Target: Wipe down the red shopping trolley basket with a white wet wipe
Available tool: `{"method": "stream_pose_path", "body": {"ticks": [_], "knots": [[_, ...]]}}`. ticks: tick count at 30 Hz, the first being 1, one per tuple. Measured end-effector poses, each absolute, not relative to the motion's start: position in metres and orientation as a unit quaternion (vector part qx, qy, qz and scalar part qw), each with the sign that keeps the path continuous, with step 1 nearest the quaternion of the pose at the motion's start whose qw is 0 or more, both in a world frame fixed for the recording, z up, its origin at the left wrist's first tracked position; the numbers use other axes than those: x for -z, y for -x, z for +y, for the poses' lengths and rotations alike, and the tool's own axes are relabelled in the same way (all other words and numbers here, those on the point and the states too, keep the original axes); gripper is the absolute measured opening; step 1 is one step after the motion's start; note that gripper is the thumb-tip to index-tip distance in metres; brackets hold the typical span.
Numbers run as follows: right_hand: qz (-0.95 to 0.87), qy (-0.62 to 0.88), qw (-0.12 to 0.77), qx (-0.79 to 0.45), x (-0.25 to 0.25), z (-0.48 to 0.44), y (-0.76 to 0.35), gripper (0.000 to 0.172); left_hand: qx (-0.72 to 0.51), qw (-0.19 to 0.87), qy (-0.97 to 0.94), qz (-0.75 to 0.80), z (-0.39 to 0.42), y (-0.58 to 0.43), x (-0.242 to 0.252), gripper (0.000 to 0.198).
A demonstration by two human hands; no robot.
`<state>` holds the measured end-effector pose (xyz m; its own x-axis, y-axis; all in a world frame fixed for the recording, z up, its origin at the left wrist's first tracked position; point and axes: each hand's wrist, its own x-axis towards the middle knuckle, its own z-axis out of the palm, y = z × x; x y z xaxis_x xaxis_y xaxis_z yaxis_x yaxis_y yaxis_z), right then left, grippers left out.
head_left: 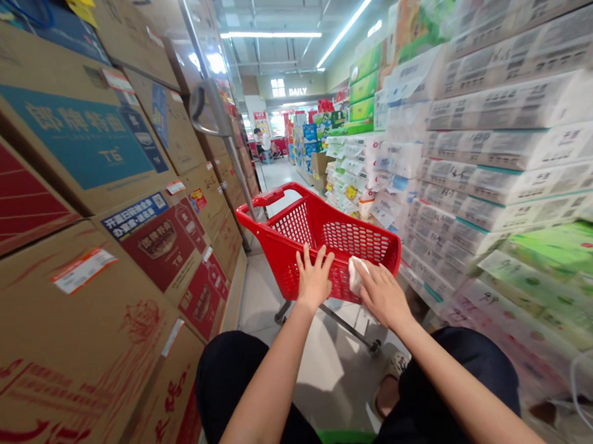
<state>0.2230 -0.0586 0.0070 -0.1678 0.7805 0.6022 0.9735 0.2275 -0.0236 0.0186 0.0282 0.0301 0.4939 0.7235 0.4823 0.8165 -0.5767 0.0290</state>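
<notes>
1. Two knees in black trousers (235, 377) fill the bottom of the view. One sandalled foot (391, 376) shows between them on the pale floor (329, 373).
2. Two bare forearms reach forward from there, one to each hand.
3. The left hand (313, 281) lies flat with its fingers spread against the near outer wall of the red basket (297, 232). It grips nothing.
4. The right hand (382, 295) is just beside it to the right. Its fingers are curled over one white cloth (355, 274), which they press against the same wall just below the rim.
5. The cloth is bunched and shows at the fingertips, between the two hands.
6. There is one basket. It stands upright on a metal frame, its open top up, directly ahead of both hands and touching them.
7. Its long side faces the person, with the long axis slanting from near right to far left. The one red handle (270, 198) is at the far-left end.
8. Stacked cardboard boxes (74, 161) line the left side of the aisle, too many to count.
9. Wrapped tissue packs (496, 152) are piled along the right.
10. Far down the aisle a person (265, 143) sits, blurred.
</notes>
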Motion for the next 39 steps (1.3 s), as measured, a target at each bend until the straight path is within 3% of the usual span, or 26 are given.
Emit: {"method": "stream_pose_path", "body": {"ticks": [6,11,16,23,28,33,39], "knots": [[-0.704,0.611,0.301,0.202,0.004,-0.078,-0.22,0.069,0.228,0.074,0.87,-0.431,0.01,-0.037,-0.03,0.077],[-0.711,0.606,0.29,0.209,-0.003,-0.046,-0.195,0.064,0.242,0.061,0.874,-0.416,0.0,-0.051,-0.026,0.07],[-0.739,0.595,0.257,0.185,-0.002,-0.042,-0.224,0.058,0.226,0.089,0.879,-0.41,0.005,-0.048,-0.028,0.079],[-0.703,0.621,0.282,0.202,0.021,-0.074,-0.282,0.053,0.225,0.082,0.886,-0.397,0.005,-0.052,-0.028,0.083],[-0.693,0.615,0.329,0.182,0.021,-0.079,-0.279,0.051,0.223,0.071,0.893,-0.385,0.001,-0.053,-0.029,0.083],[-0.703,0.614,0.319,0.162,0.014,-0.092,-0.263,0.045,0.231,0.072,0.893,-0.379,0.001,-0.043,-0.029,0.076],[-0.737,0.579,0.314,0.151,0.019,-0.106,-0.228,0.052,0.218,0.057,0.881,-0.415,-0.002,-0.033,-0.037,0.07]]}}
